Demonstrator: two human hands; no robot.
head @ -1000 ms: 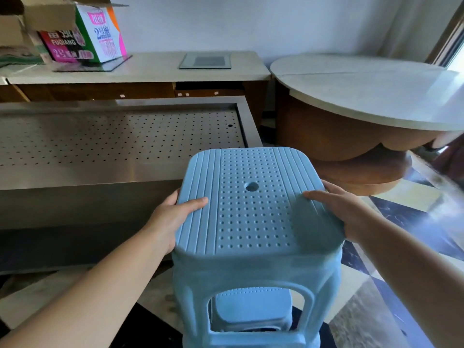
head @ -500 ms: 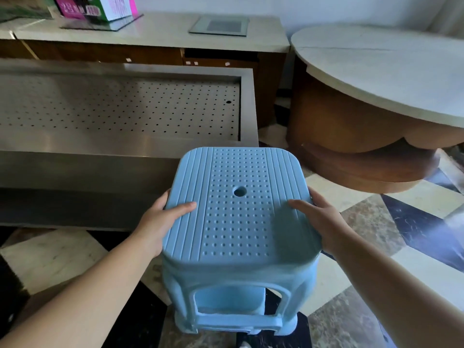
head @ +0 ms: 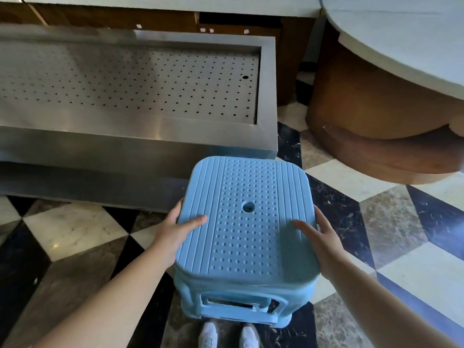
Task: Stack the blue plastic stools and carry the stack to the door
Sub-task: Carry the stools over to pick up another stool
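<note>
Blue plastic filled the middle of the view: the top stool (head: 247, 222) had dropped from chest height a second earlier to sit low over the chequered floor (head: 75, 229), and the gap that had shown a second seat beneath it was gone. Only a sliver of that lower stool (head: 262, 303) peeked through the side opening at 6 o'clock, so the nesting looked finished, or nearly so, and the carry to the door seemed to be what remained.

The left hand (head: 175, 234) gripped the seat's 9 o'clock edge, thumb flat on the ribbed top and fingers curled under the rim. The right hand (head: 320, 239) had loosened since half a second before: its fingers were spread and straight at the 3 o'clock edge, and whether they touched the plastic or hovered just off it could not be told.

The stack stood in front of the white shoes (head: 227, 336), with the steel counter (head: 140, 136) at 11 o'clock and the round table (head: 391, 96) at 1 o'clock.

No door appeared anywhere. The stools' feet were hidden by the seat, so how fully they had seated was unclear, as was whether more than two stools made up the stack.
</note>
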